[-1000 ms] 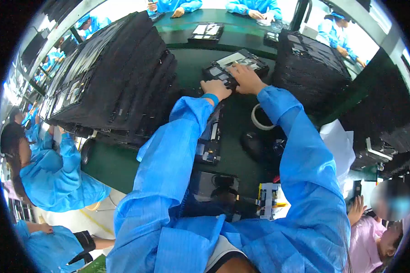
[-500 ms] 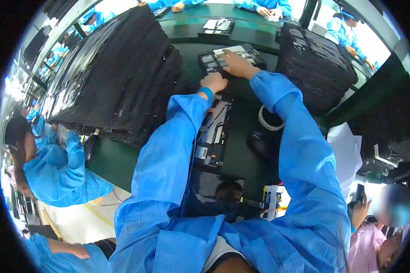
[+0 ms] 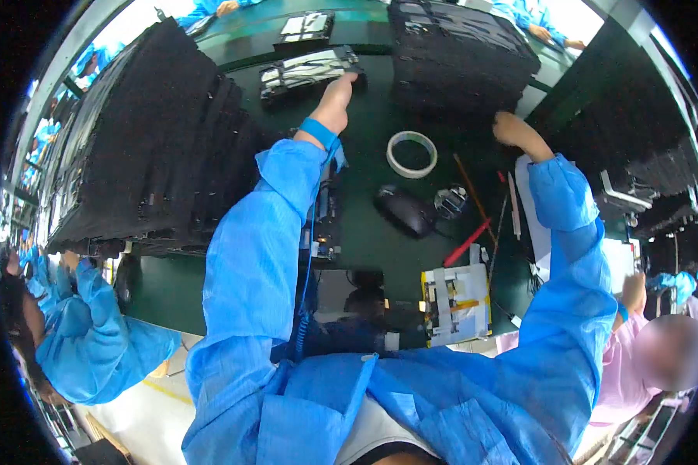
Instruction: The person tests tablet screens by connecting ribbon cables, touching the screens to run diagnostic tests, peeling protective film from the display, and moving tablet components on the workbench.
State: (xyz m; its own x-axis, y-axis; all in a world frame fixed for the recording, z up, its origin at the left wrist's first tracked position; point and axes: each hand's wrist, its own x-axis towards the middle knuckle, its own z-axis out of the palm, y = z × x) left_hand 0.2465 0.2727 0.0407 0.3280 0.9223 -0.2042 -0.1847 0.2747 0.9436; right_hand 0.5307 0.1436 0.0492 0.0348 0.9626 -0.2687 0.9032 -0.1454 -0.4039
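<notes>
Green tabletop [image 3: 364, 143] is bearing a low panel stack [image 3: 306, 70] between taller stacks [image 3: 457, 70], the left hand [image 3: 335, 105] resting at the low one's near edge, the right hand [image 3: 518, 132] hovering half-curled, both grips impossible to tell.

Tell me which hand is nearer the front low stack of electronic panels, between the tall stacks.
Left. Your left hand is at the low stack's near edge, fingertips seemingly touching its right end. Your right hand is off to the right, near the tall right-hand stack.

The left hand [image 3: 336, 105] stretches straight ahead while the right hand [image 3: 518, 132], loosely curled, reaches out rightward.
</notes>
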